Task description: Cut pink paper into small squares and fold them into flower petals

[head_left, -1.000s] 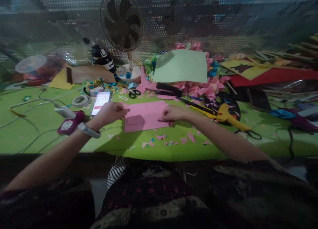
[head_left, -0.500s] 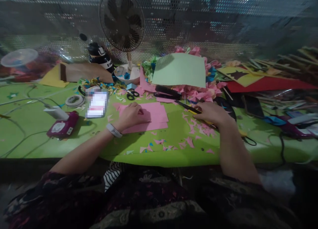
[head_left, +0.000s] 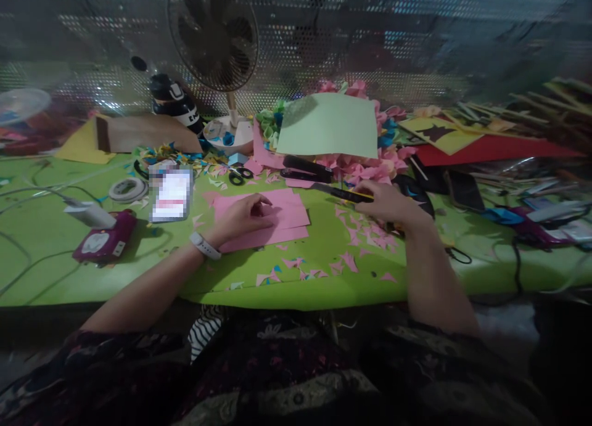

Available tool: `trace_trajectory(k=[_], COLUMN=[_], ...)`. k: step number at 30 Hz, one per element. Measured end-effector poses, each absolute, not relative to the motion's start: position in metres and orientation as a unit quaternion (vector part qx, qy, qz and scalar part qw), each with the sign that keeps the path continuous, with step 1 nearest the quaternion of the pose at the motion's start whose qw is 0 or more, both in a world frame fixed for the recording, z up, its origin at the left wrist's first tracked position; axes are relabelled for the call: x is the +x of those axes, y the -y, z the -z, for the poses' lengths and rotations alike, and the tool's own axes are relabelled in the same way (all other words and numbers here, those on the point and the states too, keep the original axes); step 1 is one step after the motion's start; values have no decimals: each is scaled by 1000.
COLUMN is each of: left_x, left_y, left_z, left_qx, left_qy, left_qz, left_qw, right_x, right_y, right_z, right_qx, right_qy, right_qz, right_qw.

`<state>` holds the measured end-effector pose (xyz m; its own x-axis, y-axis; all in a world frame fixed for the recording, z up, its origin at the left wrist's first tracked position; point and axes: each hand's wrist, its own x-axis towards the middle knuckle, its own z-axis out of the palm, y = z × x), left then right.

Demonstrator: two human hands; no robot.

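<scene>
My left hand (head_left: 241, 215) lies on a pink sheet of paper (head_left: 287, 219) on the green table, fingers curled and pressing it down. A white band is on that wrist. My right hand (head_left: 387, 205) has closed round the yellow handle of a pair of long scissors (head_left: 340, 193), whose dark blades point left over the table. Pink paper scraps (head_left: 365, 235) lie under and beside that hand.
A phone (head_left: 171, 193) with a lit screen, a roll of tape (head_left: 128, 189), a purple device (head_left: 102, 244) and cables lie at the left. A desk fan (head_left: 213, 37), a light green sheet (head_left: 329, 125), pink paper flowers (head_left: 370, 167), a stapler (head_left: 306, 168) and small scissors (head_left: 240, 176) stand behind.
My right hand left the pink paper, moved right and closed on the yellow-handled scissors. My left hand moved onto the paper and stayed there.
</scene>
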<state>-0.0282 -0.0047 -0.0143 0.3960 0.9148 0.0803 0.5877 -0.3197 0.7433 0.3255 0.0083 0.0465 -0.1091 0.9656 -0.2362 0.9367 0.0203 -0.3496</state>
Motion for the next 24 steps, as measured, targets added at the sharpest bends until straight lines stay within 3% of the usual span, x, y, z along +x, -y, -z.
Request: trace_trajectory(k=[18,24], left_x=[-31,-32], left_y=[5,5], left_z=[22,26], left_qx=[792,778], left_qy=[-430,-433], left_qz=[-283,-291], left_qw=[330,350], right_x=[318,322], right_y=[-16,-13], right_z=[-31,-37], right_qx=[-519,-535], right_qy=[824,802], right_qz=[-228,-265], right_qw=[1,-23])
